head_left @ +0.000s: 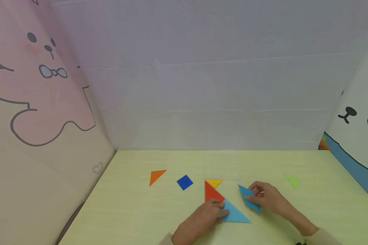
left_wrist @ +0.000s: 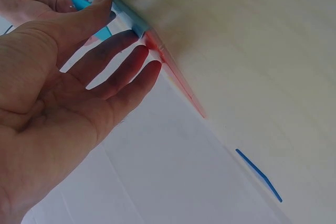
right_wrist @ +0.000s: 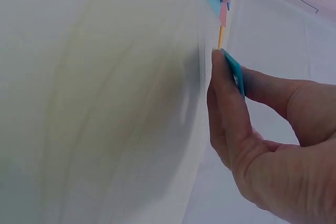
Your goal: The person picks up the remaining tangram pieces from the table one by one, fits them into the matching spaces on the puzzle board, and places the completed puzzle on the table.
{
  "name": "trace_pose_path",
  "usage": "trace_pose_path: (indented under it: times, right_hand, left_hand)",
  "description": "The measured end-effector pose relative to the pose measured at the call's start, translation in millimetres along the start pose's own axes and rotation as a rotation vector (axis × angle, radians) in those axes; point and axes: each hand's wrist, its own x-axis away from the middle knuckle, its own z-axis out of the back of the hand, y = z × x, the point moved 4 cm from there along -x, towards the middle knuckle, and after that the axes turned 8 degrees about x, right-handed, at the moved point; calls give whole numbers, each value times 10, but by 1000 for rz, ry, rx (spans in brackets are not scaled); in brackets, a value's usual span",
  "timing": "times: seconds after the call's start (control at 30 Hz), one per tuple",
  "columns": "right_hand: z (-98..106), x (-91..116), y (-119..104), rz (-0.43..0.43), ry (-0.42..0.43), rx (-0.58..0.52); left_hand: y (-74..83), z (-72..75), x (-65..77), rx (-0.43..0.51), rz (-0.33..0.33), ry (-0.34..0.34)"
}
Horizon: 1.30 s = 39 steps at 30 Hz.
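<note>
My left hand (head_left: 207, 216) rests its fingertips on a red triangle (head_left: 212, 194) and a light blue triangle (head_left: 235, 214), flat tangram pieces lying edge to edge on the table. Those fingers (left_wrist: 123, 77) are spread and gently bent in the left wrist view. To the right, my right hand (head_left: 268, 199) pinches a blue parallelogram tangram piece (head_left: 244, 194) between thumb and fingers, tilted up beside the light blue triangle. The right wrist view catches this parallelogram (right_wrist: 235, 72) nearly edge-on. A yellow triangle (head_left: 214, 182) touches the red one's upper edge.
On the pale table (head_left: 125, 211) lie an orange triangle (head_left: 156, 177) and a dark blue square (head_left: 185, 182) at left, and a light green triangle (head_left: 292, 180) at right. A faint see-through square (head_left: 222, 161) shows near the back edge. A pale curtain (head_left: 202, 85) hangs behind.
</note>
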Motion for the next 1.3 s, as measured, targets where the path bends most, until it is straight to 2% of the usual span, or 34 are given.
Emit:
trace_pose_path:
  times: [0.27, 0.5, 0.73, 0.9, 1.3]
  right_hand:
    - [-71, -9, -16, -14, -23, 5]
    - [-109, -6, -64, 7, -53, -6]
    - [-165, -5, -67, -28, -88, -18]
    - [-182, -7, -61, -12, -107, -26]
    - [-203, -7, -38, -15, -100, 46]
  left_hand:
    - [-13, -5, -14, 32, 24, -6]
    - [-10, 1, -9, 37, 22, -6]
    - [-8, -2, -9, 21, 11, 1]
    - [-9, -1, -7, 41, 23, 2]
    - [-6, 9, -5, 9, 1, 14]
